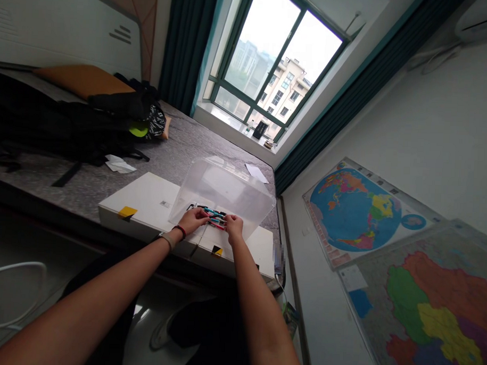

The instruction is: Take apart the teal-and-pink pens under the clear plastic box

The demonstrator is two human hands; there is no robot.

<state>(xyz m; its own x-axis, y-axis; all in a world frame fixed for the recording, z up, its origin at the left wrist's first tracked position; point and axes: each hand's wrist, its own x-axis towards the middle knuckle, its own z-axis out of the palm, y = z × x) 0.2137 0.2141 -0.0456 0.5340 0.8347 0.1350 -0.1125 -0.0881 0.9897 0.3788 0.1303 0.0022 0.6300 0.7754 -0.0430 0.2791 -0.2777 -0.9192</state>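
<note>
Several pens [214,211] in blue, black and red lie crosswise between my two hands, in front of a clear plastic box [227,184] with its open side toward me. My left hand [192,221] is closed at the left ends of the pens, thumb and fingers pinching a dark pen. At the right ends, my right hand [234,226] is closed with its fingertips on the pens. Beneath lie two white boxes [147,200] with yellow-and-black tape. Which pens each hand grips is partly hidden by the fingers.
The white boxes rest along the front edge of a grey bed [181,143]. A black bag [62,117] and a crumpled tissue [119,164] lie to the left. A sheet of paper [256,173] is behind the plastic box. The wall with maps [358,208] stands close on the right.
</note>
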